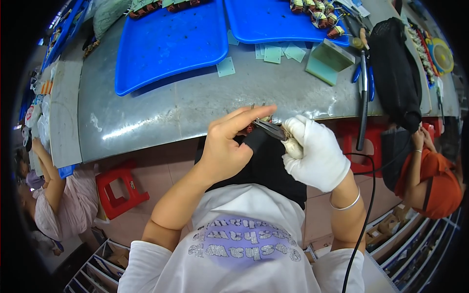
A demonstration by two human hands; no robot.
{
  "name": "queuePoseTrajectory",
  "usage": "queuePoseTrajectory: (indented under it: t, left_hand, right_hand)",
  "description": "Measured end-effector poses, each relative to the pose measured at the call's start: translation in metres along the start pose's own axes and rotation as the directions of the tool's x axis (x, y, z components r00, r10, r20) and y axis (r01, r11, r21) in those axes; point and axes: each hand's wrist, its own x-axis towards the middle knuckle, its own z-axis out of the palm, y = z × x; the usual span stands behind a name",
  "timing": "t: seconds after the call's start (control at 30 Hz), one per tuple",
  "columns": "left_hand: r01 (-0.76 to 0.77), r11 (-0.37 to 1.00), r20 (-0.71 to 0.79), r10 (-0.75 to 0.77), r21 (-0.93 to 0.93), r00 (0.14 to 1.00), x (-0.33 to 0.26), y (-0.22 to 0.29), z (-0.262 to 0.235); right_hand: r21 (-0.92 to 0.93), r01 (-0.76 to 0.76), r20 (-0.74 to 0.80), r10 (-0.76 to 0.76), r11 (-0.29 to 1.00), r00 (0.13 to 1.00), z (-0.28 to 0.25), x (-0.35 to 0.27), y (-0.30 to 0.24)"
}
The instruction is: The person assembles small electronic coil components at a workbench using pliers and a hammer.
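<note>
Sitting at eleven o'clock, a blue tray (pixel 171 58) is seen with wire coils (pixel 146 10) at its far edge. Near the middle, the bare left hand (pixel 227 139) is bent around a small red coil (pixel 250 128), which is partly hidden by the fingers, just toward one o'clock. The coil is met at two o'clock by dark pliers (pixel 270 129), gripped tightly in the gloved right hand (pixel 315 151) at three o'clock. This coil seems partly done, as thin ends are seen poking up past the fingers. More coils (pixel 320 18) are piled at one o'clock; whether those are finished cannot be told.
</note>
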Motion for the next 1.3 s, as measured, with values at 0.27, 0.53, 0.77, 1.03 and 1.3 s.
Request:
queuePoseTrajectory:
  t: [0.27, 0.53, 0.77, 1.03, 1.3]
  left_hand:
    - [-0.167, 0.978, 0.029, 0.165, 0.121, 0.986, 0.001, -0.003, -0.001]
    - [0.158, 0.958, -0.104, -0.188, -0.241, 0.977, 0.006, -0.003, 0.006]
    - [-0.047, 0.99, -0.298, 0.086, 0.135, 0.951, 0.017, -0.011, 0.012]
    - [-0.088, 0.952, -0.281, 0.174, 0.292, 0.944, 0.017, -0.008, 0.016]
    - [-0.098, 0.94, -0.262, 0.19, 0.326, 0.946, 0.013, -0.009, 0.02]
  right_hand:
    - [0.302, -0.009, 0.173, -0.045, 0.953, 0.984, -0.006, 0.003, 0.018]
    - [0.426, -0.128, -0.077, 0.177, 0.896, 0.981, 0.001, -0.014, -0.01]
    - [-0.122, -0.134, -0.332, 0.087, 0.983, 0.939, 0.024, -0.016, -0.019]
    - [-0.224, -0.235, -0.378, 0.138, 0.946, 0.916, 0.03, -0.016, -0.036]
    - [-0.343, -0.29, -0.348, 0.166, 0.894, 0.923, 0.031, -0.015, -0.046]
